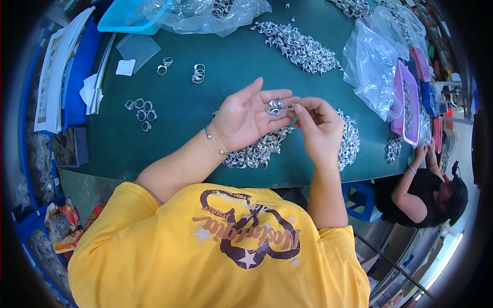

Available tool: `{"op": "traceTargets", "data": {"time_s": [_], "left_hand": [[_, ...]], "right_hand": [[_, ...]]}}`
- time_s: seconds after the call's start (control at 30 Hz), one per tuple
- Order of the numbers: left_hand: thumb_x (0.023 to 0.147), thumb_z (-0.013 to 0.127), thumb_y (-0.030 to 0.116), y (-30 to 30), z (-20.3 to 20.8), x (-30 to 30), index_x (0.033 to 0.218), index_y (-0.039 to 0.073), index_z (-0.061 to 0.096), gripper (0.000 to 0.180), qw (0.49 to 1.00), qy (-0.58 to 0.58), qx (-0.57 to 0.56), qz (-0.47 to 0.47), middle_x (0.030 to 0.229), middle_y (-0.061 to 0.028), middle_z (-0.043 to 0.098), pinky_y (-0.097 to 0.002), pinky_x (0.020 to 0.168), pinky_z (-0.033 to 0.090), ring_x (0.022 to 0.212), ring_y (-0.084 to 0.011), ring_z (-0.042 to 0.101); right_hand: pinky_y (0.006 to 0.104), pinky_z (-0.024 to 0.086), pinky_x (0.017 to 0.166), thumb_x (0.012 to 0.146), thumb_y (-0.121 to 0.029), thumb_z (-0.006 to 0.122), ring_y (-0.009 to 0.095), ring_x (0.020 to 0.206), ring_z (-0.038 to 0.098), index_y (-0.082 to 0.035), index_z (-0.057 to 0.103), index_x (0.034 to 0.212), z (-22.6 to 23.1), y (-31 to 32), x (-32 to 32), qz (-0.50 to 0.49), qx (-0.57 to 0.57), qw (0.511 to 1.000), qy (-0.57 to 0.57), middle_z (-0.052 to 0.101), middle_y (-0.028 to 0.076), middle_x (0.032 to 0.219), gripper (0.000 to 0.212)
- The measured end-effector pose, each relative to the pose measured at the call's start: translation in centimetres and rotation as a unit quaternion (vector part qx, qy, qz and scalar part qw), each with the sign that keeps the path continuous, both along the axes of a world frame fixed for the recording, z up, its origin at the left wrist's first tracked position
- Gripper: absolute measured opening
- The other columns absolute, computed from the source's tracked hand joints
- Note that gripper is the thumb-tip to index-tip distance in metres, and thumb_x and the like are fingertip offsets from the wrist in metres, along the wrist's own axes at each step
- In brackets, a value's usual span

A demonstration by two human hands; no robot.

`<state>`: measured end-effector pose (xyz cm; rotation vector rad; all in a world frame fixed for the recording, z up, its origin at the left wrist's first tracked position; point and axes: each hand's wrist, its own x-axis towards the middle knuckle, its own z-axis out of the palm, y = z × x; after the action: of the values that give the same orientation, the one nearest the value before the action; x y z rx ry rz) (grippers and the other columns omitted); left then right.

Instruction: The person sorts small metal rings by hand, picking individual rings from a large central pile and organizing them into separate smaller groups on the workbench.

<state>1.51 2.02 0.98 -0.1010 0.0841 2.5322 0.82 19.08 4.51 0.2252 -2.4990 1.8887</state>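
Nearest to us is our yellow printed shirt [215, 256], filling the lower frame, with both bare forearms rising from it toward the dark green tabletop [179, 102].

In our left hand [244, 118], turned palm up with fingers spread and slightly cupped, lie a few small silver metal rings [274, 107], resting across the base of the fingers; we judge the open palm serves as a tray so they can be looked over one by one. Our right hand [318, 128] meets it from the right, thumb and forefinger pressed together on one ring at the edge of that cluster. The rings are too small for us to tell which way each faces; the little cluster runs roughly left to right along the fingers.

Just under both hands lies a heap of the same silver rings [257, 151]. Farther up, another long heap [300, 49] runs diagonally, and to the left several rings sit in a neat group [141, 110]. Clear plastic bags [377, 72] lie at the right, beside pink trays [408, 102]. A co-worker in black [426, 190] sits at the right edge.
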Motion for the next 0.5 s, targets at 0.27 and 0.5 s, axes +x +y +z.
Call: {"op": "traceTargets", "data": {"time_s": [0.27, 0.5], "left_hand": [[0.101, 0.033, 0.045, -0.1, 0.0, 0.0, 0.137, -0.011, 0.034, 0.067, 0.999, -0.004, -0.047, -0.003, 0.137, -0.0257, 0.043, -0.0467, 0.111, 0.033, 0.128, -0.0357, 0.045], [0.102, 0.032, 0.046, -0.3, 0.0, -0.3, 0.137, -0.01, 0.034, 0.067, 0.999, -0.005, -0.05, -0.004, 0.133, -0.0253, 0.047, -0.0465, 0.111, 0.033, 0.127, -0.0358, 0.047]], "right_hand": [[0.0295, 0.049, 0.063, 0.077, 0.008, 0.065, 0.022, 0.073, 0.062, -0.001, 0.068, 0.092, 0.9, 1.3, -0.5, 0.043, 0.193, 0.962, 0.19, 0.063, 0.01, 0.086, 0.019], [0.0379, 0.049, 0.068, 0.074, 0.006, 0.067, 0.031, 0.079, 0.06, -0.002, 0.068, 0.091, -0.1, 2.0, -0.4, 0.068, 0.248, 0.956, 0.144, 0.062, 0.013, 0.088, 0.019]]}}
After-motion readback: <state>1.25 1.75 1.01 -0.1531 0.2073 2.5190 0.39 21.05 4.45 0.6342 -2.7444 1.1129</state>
